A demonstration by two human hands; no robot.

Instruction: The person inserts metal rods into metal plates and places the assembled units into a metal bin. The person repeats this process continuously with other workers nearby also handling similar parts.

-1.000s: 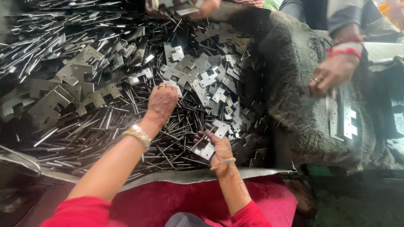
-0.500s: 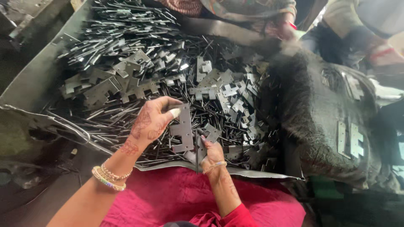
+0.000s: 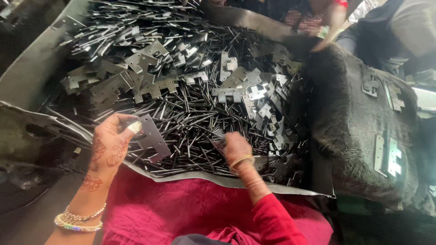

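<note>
My left hand (image 3: pixel 108 144) holds a flat grey metal hinge plate (image 3: pixel 152 136) by its edge, just above the near rim of the pile. My right hand (image 3: pixel 235 146) is blurred and reaches into the heap of thin dark metal pins (image 3: pixel 190 131); whether it grips a pin is unclear. More notched hinge plates (image 3: pixel 150 81) lie scattered over the pins further back.
The parts lie on a grey sheet (image 3: pixel 41 68) with a curled near edge. A dark fuzzy cushion (image 3: pixel 354 131) at the right carries a few hinge plates (image 3: pixel 386 156). Another person's hand (image 3: pixel 334 25) reaches in at the top right. Red cloth (image 3: pixel 181 204) covers my lap.
My left hand moved left and toward me with the hinge plate. My right hand moved right into the pins. The view shifted left.
</note>
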